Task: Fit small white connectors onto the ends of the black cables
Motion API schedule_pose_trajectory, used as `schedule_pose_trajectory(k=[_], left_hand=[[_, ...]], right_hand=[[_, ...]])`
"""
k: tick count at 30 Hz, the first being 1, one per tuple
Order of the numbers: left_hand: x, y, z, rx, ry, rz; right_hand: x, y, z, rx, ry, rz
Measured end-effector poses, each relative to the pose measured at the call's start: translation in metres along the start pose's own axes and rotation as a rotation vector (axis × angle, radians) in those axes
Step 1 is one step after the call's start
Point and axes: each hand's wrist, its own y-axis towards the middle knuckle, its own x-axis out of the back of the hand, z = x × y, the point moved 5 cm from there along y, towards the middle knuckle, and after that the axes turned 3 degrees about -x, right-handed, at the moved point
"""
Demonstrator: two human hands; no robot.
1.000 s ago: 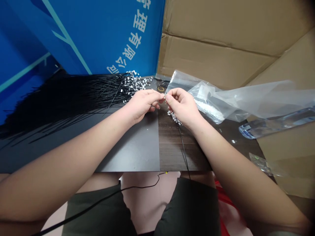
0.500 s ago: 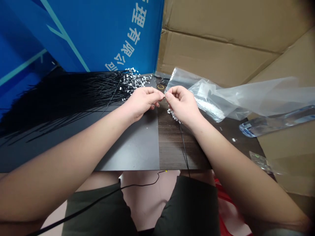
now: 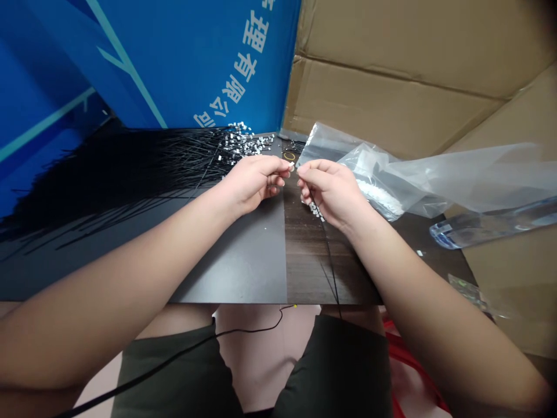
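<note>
cardboard sheets (image 3: 391,87) and a blue printed board (image 3: 183,64) stood behind our dark tabletop (image 3: 243,273). across its left half we had a great fan of thin black wires (image 3: 130,180), their ends tipped with a scattered heap of white pieces (image 3: 248,144). to the right lay a clear plastic bag (image 3: 369,174) holding white bits, and beyond it a clear plastic tube (image 3: 491,229). our left hand (image 3: 255,183) was closed in a pinch on a small white piece (image 3: 290,165) at its fingertips. our right hand (image 3: 331,191) curled in a pinch just beside it, a thin black wire (image 3: 326,249) running down from under it past a few white bits (image 3: 315,210); whether its fingertips gripped anything was too small to tell.
</note>
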Motion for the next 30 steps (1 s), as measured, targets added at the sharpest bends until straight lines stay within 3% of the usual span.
schedule_pose_trajectory(k=[4,10,30], left_hand=[[-0.0008,0.0010,0.0022,0.072,-0.063,0.003],[-0.0023,0.0016,0.0036,0.080,-0.070,0.028],[-0.0035,-0.0011,-0.0002,-0.001,-0.043,0.072]], right_hand=[[-0.0029,-0.0029,-0.0012,-0.090,0.026,0.005],[-0.0028,-0.0024,-0.0022,-0.092,0.029,0.012],[-0.0053,-0.0025,-0.0035,-0.126,0.108,0.088]])
